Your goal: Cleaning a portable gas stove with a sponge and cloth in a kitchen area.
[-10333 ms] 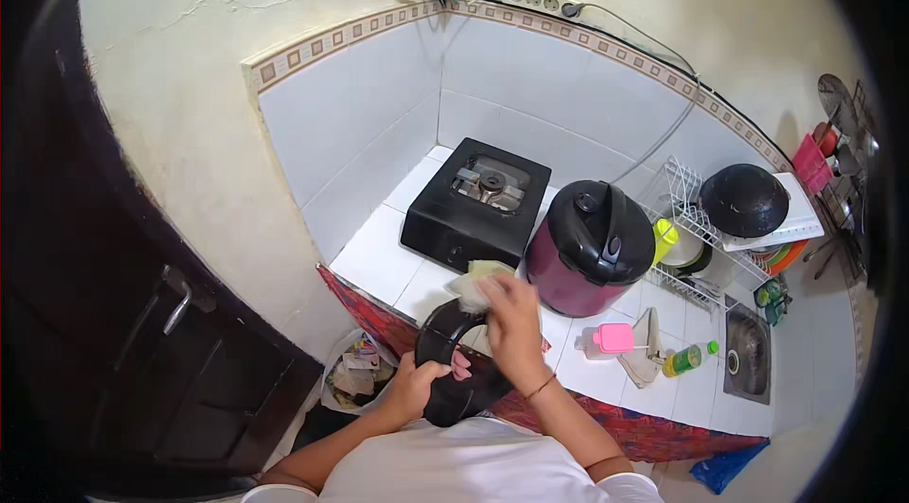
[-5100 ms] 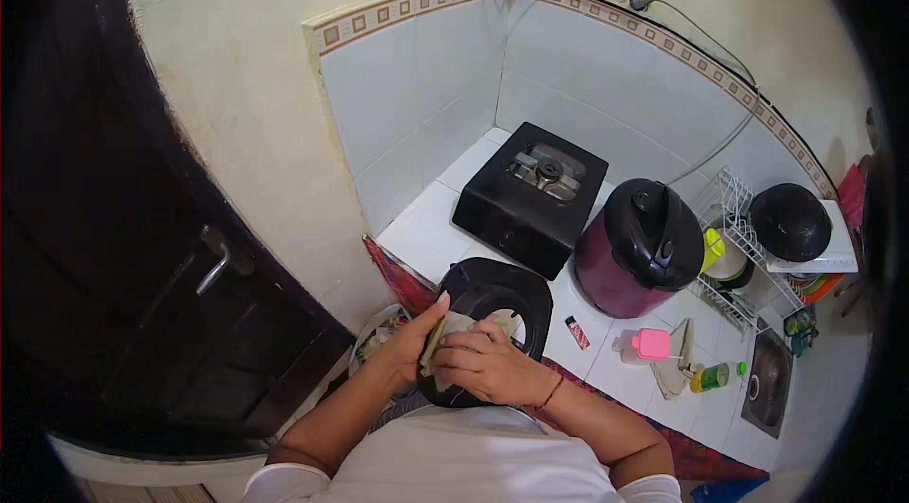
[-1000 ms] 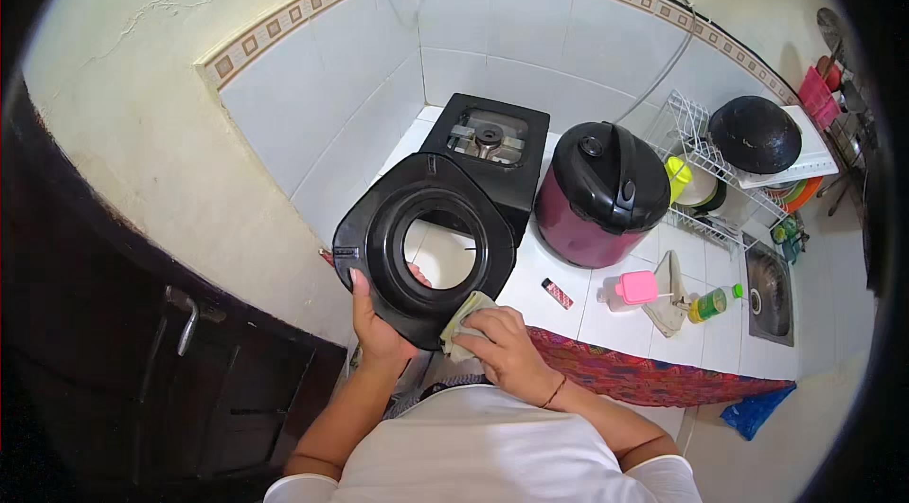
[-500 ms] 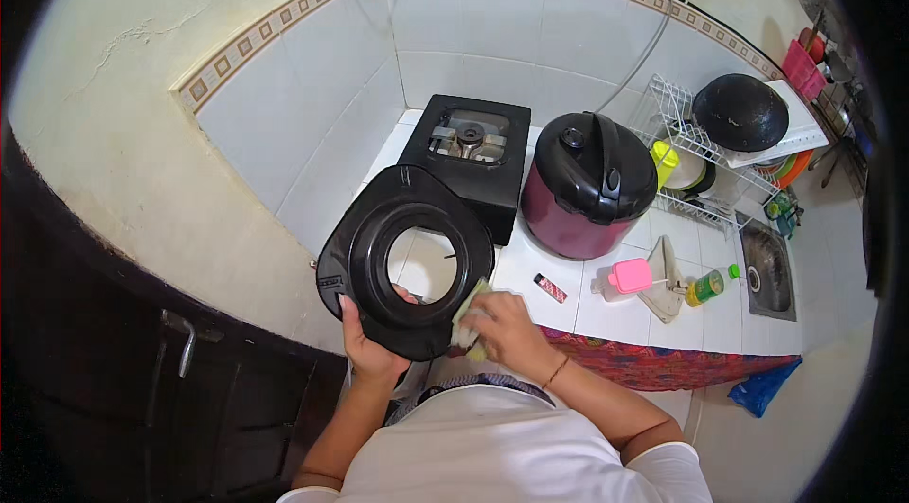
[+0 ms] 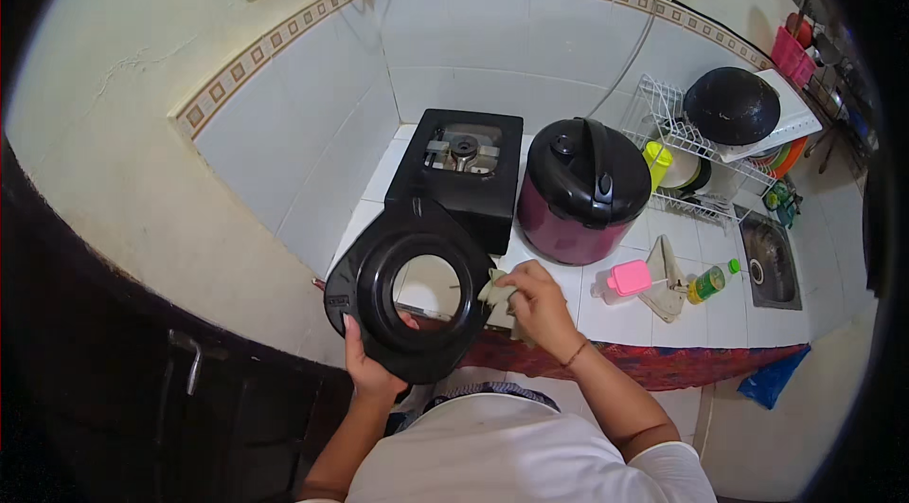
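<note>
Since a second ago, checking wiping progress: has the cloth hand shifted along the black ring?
Yes. The right hand with the cloth moved from the black ring's lower edge up its right side, toward the stove.

Your left hand (image 5: 367, 372) grips the lower edge of a black ring-shaped cover (image 5: 409, 287) held upright, while your right hand (image 5: 536, 302) presses a pale cloth (image 5: 496, 295) against its right rim, above the counter's front edge (image 5: 663, 366).

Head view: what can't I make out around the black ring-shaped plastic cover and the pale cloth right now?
- Pale cloth: mostly bunched under the right hand; its full shape is hidden.
- Black ring-shaped plastic cover: its far face is turned away; the left hand covers its lower rim.
- Tiled counter: the part behind the cover is blocked.
- Metal sink: contents too small.
</note>
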Demonstrator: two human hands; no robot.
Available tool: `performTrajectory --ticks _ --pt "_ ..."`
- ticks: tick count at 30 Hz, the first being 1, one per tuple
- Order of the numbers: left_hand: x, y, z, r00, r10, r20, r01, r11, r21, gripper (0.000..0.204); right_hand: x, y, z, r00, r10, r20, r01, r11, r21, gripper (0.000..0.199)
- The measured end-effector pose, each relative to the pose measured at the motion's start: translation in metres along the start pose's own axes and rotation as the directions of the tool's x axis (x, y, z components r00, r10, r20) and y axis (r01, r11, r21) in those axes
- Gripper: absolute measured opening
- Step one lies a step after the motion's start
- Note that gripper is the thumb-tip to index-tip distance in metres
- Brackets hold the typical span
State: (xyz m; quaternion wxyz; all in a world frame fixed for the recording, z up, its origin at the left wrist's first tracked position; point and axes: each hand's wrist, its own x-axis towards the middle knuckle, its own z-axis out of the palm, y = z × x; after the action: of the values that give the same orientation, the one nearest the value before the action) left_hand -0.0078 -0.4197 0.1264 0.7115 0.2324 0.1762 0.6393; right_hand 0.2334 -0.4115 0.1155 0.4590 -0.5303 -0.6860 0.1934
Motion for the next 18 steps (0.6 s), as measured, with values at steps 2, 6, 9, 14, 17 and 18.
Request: performTrajectory --ticks 2,6,9,14,17,18 --pt "-0.007 -0.003 -0.006 0.994 -0.072 -0.082 0.066 0.995 -0.08 0.061 0.011 -0.016 -0.016 0.975 0.204 -0.084 -0.172 0.94 0.294 0.031" --pt "-0.011 -0.019 -0.007 0.997 -0.075 0.012 0.075 0.997 0.01 0.062 0.003 -0.028 0.007 0.949 0.223 -0.221 -0.108 0.892 0.438 0.032" --pt "-0.018 -0.025 -0.006 0.989 -0.124 0.076 0.102 0.964 0.245 0.064 0.005 -0.029 0.016 0.963 0.002 -0.27 0.048 0.983 0.178 0.035" --pt "-0.022 -0.02 -0.003 0.975 -0.194 0.108 0.142 0.919 0.368 0.064 0.036 -0.046 0.004 0.932 -0.09 -0.351 0.139 0.984 0.115 0.034" --pt "-0.012 -0.012 -0.004 0.981 -0.109 0.158 0.051 0.942 0.332 0.064 0.024 -0.033 0.011 0.922 -0.097 -0.376 0.119 0.992 0.036 0.033" --pt "-0.008 -0.009 -0.007 0.98 -0.086 0.178 0.034 0.96 0.277 0.064 0.017 -0.027 0.013 0.931 -0.053 -0.362 0.066 0.998 0.024 0.032"
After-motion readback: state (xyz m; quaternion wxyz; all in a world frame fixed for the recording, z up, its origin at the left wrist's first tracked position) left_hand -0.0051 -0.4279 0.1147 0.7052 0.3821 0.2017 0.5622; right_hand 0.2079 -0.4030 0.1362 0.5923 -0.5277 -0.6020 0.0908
